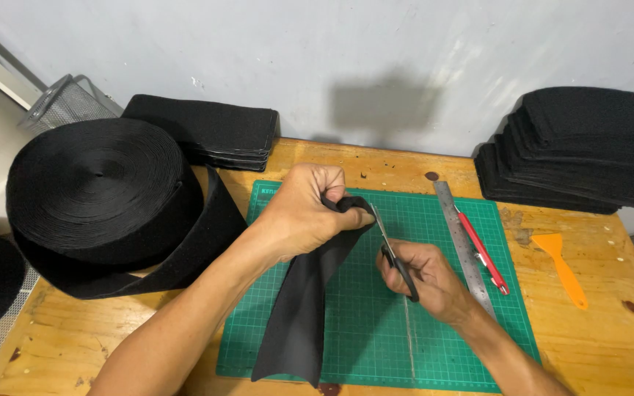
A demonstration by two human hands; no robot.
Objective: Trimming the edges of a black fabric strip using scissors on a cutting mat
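left grip (304, 213) pinches the top of a limp black fabric strip (299, 315) draping onto the green cutting mat (442, 323) on the counter; right grip (423, 277) clasps black-handled scissors (396, 257) against the strip's edge.

**Counter layout**

Cutting mat (434, 345) at centre of the counter (596, 345). Big roll (97, 191) on the left, a flat stack (210, 132) behind it by the wall. Ruler (462, 246) and pen knife (483, 253) along the mat's right side; scraper (560, 265) further right; tall stack (581, 150) far right rear.
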